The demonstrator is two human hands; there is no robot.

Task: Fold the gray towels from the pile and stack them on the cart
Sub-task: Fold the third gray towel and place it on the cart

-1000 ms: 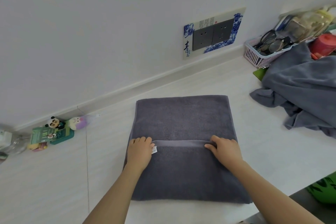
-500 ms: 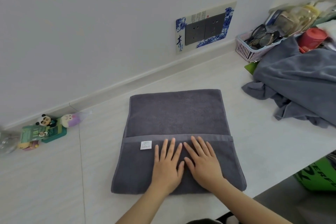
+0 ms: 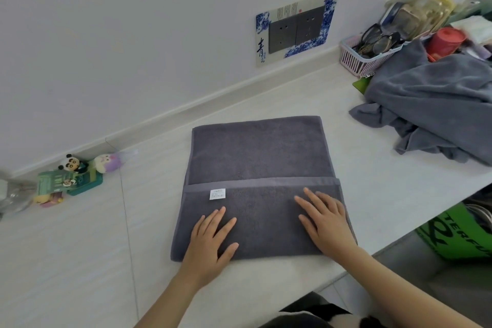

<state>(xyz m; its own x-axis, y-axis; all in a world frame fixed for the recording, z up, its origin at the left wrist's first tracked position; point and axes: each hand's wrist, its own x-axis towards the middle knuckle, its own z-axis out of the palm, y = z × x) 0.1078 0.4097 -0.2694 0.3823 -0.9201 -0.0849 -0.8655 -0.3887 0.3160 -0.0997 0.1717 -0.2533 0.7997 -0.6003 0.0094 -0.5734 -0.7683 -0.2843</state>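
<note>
A person presses both palms flat on a partly folded gray towel (image 3: 259,186) laid near the front edge of a white countertop (image 3: 80,247), the near third turned up over the rest so that its hemmed edge and small white label (image 3: 217,193) face up. The left hand (image 3: 210,237) rests on the fold's near left part and the right hand (image 3: 326,221) on its right end, fingers straight and spread, gripping nothing; the flat palms appear meant to smooth the doubled layer and set the crease before the next fold. The pile of unfolded gray towels (image 3: 431,104) lies heaped at the countertop's right edge, against a pink basket (image 3: 356,61) of eyeglasses by the back wall; small toy figures (image 3: 80,168) sit at the back left. No cart shows here, so stacking seems a later step. Half a second ago the two hands lay side by side, touching, at the middle of the fold; they now sit well apart, toward its two ends. A second ago they held the hem at either side.
</note>
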